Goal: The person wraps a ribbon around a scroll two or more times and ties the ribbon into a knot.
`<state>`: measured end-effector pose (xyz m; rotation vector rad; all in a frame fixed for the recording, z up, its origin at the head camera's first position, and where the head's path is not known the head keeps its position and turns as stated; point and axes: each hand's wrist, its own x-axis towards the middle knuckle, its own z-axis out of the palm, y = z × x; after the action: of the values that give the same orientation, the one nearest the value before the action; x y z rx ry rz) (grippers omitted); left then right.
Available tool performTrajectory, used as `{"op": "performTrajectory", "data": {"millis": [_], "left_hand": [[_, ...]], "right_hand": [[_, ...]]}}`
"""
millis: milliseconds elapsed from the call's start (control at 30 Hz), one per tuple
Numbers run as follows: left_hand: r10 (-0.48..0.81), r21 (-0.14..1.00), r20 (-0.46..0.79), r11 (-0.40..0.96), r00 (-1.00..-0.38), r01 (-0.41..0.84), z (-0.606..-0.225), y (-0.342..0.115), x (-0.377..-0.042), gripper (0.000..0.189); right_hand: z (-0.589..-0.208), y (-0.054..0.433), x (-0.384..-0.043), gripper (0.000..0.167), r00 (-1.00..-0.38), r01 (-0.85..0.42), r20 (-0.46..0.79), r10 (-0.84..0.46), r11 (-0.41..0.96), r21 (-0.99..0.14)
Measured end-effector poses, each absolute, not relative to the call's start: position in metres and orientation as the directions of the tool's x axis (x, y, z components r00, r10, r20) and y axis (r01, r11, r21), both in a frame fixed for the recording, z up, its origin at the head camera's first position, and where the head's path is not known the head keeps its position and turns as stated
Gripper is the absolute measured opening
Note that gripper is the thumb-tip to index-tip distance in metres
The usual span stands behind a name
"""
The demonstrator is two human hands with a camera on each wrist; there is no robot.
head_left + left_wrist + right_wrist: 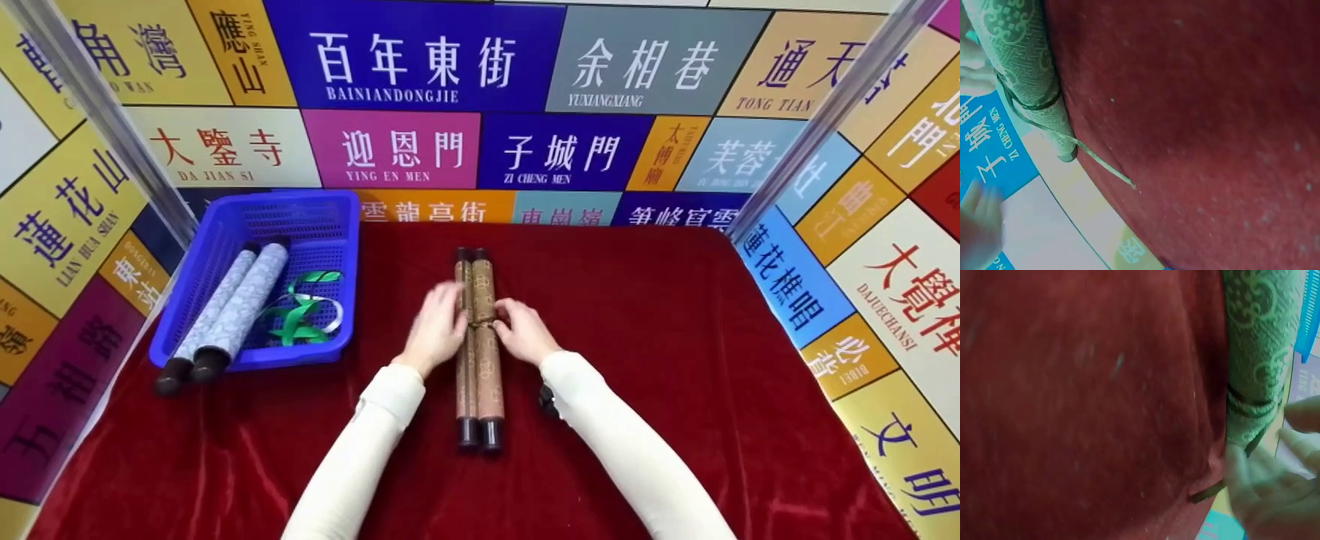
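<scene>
Two slim rolls of a brown patterned scroll (488, 375) lie side by side on red cloth, with black end knobs. A thin cord (1044, 104) binds them near the middle; one loose end trails over the cloth. My left hand (435, 326) is at the scroll's left side, its fingers blurred and loosely extended over the rolls. At the right side, my right hand (525, 330) has thumb and fingertips apart, right by the cord. The right wrist view shows the thumb of this hand (1275, 495) overlapping another cord end.
On the left stands a blue plastic basket (349, 225) with a pale blue patterned scroll (244, 300) leaning over its front rim and green ribbon (304, 322) inside. Red velvet cloth (637, 337) covers the table. Colourful lettered panels (405, 56) and clear-edged walls surround it.
</scene>
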<state>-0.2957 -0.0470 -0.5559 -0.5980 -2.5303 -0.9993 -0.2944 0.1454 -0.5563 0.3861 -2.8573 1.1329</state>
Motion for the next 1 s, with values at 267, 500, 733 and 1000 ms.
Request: {"op": "performTrajectory", "data": {"millis": [267,500,733,1000], "left_hand": [[0.246,0.594,0.263,0.721,-0.933,0.357,-0.566,-0.053,-0.293,0.010],[0.245,0.553,0.274,0.751,-0.930,0.361,-0.558,-0.051,-0.294,0.007],[0.228,0.561,0.246,0.759,-0.942,0.330,-0.561,-0.051,-0.296,0.005],[0.238,0.661,0.047,0.721,-0.970,0.209,-0.560,-0.056,-0.300,0.013]], "right_hand": [[-0.559,0.142,-0.291,0.013,-0.990,-0.142,0.076,-0.123,0.744,-0.652],[-0.555,0.147,-0.292,0.011,-0.988,-0.154,0.102,-0.116,0.749,-0.645],[-0.557,0.151,-0.294,0.009,-0.991,-0.133,0.074,-0.112,0.753,-0.644],[-0.562,0.157,-0.295,0.014,-0.998,-0.014,-0.036,-0.057,0.690,-0.724]]}}
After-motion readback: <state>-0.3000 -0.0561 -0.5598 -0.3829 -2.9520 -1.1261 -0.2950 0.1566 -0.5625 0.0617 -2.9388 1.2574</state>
